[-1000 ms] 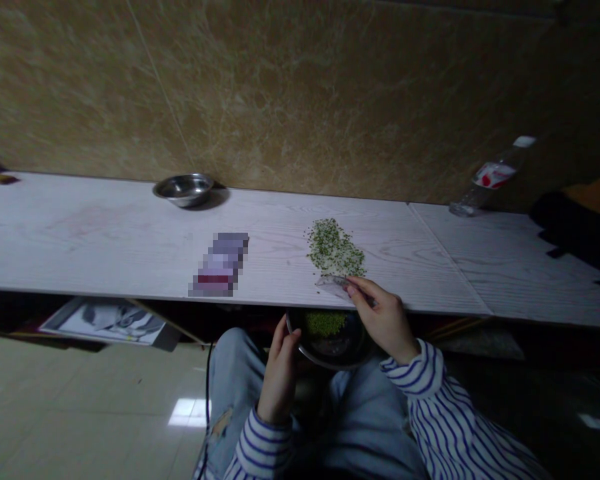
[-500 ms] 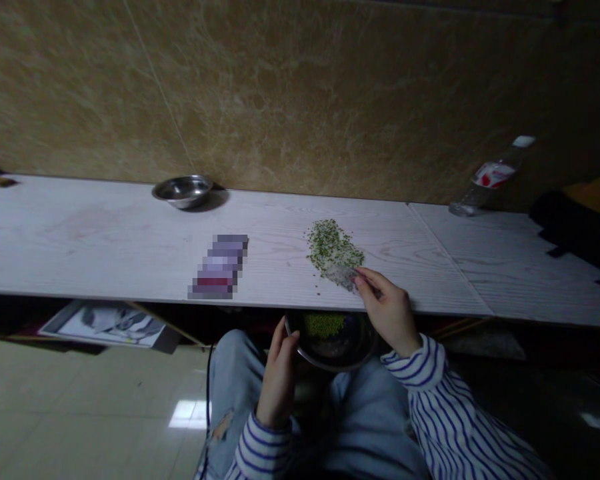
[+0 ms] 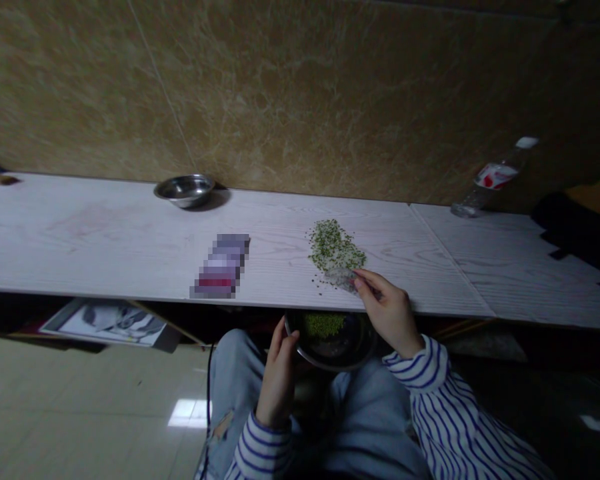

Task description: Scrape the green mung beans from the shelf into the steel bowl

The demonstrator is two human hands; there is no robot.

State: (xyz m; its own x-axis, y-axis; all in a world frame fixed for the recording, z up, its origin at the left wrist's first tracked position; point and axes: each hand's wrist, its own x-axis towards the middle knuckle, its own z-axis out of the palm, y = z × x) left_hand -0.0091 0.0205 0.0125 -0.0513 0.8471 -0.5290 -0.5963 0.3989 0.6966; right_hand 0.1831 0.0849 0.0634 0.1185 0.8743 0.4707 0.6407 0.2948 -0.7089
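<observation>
A pile of small green beans (image 3: 334, 247) lies on the white wooden table (image 3: 130, 247). My right hand (image 3: 387, 310) is closed on a thin clear card (image 3: 341, 276) whose edge rests on the table at the near side of the pile. Below the table's front edge, on my lap, my left hand (image 3: 279, 373) grips the rim of a dark metal bowl (image 3: 333, 341). The bowl holds some green beans (image 3: 323, 325) at its far side.
A second metal bowl (image 3: 184, 189) stands at the back by the marbled wall. A blurred flat packet (image 3: 221, 265) lies mid-table. A plastic bottle (image 3: 490, 179) leans at the far right, dark cloth (image 3: 575, 233) beyond it. A picture board (image 3: 110, 321) lies under the table.
My right hand with the clear card has moved away from the table edge, up into the near side of the bean pile. The left hand and bowl stay put.
</observation>
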